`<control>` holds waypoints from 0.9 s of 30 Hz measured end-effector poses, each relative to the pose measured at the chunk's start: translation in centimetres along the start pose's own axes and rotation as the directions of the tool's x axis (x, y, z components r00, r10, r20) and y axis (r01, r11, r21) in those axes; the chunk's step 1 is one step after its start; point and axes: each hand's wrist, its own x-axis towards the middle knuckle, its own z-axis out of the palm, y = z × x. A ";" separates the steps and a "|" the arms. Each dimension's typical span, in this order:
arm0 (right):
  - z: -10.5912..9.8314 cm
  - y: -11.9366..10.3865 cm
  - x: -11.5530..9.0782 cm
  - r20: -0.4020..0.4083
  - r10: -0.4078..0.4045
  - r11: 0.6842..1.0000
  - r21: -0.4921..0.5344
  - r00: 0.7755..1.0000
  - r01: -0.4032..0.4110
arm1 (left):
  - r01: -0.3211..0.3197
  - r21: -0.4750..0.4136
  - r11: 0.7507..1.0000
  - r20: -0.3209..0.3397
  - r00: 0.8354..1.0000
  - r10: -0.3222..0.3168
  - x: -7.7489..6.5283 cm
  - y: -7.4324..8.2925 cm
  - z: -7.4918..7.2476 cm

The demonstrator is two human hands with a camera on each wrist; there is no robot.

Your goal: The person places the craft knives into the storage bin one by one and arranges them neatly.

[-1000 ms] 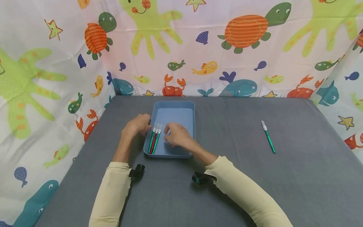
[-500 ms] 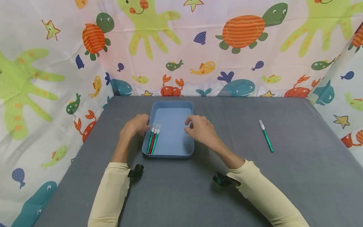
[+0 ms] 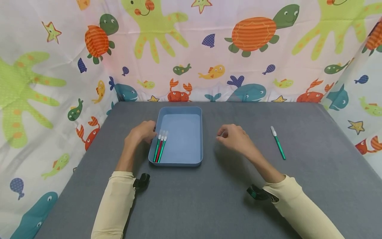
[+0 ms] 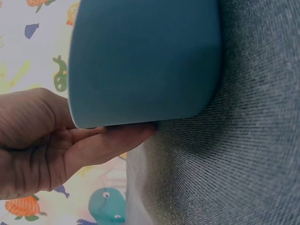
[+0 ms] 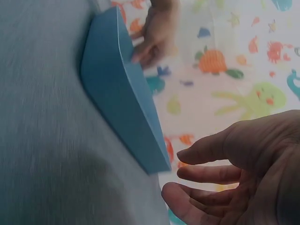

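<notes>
A blue tray [image 3: 186, 139] rests on the grey table with several felt-tip pens [image 3: 160, 146], green and red with pale caps, lying side by side along its left wall. My left hand [image 3: 142, 131] holds that left wall by the rim. The left wrist view shows the thumb at the rim of the tray [image 4: 145, 61] and fingers along the outside. To the right of the tray my right hand [image 3: 235, 137] hovers over the table, holding nothing. Its fingers are loosely bent and apart in the right wrist view. Farther right lies a single green felt-tip pen [image 3: 278, 142], cap pointing away.
A white curtain [image 3: 197, 49] printed with sea animals hangs behind the table and along both sides. The grey table [image 3: 191, 202] stretches in front of the tray and to its right. Each wrist wears a black camera [image 3: 258, 192].
My right hand has left the inside of the tray and moved right, past its right wall and over the table. The left hand has stayed at the tray's left rim.
</notes>
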 end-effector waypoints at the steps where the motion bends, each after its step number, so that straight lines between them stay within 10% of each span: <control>1: -0.4 0.6 -0.2 0.006 0.005 1.000 0.002 1.000 -0.005 | -0.001 0.000 1.000 0.000 1.000 0.001 0.0 0.0 0.0; 27: -8.7 13.4 -3.2 0.029 0.275 0.961 -0.040 0.961 -0.274 | 0.022 -0.015 1.000 0.001 1.000 -0.022 0.2 -0.1 0.2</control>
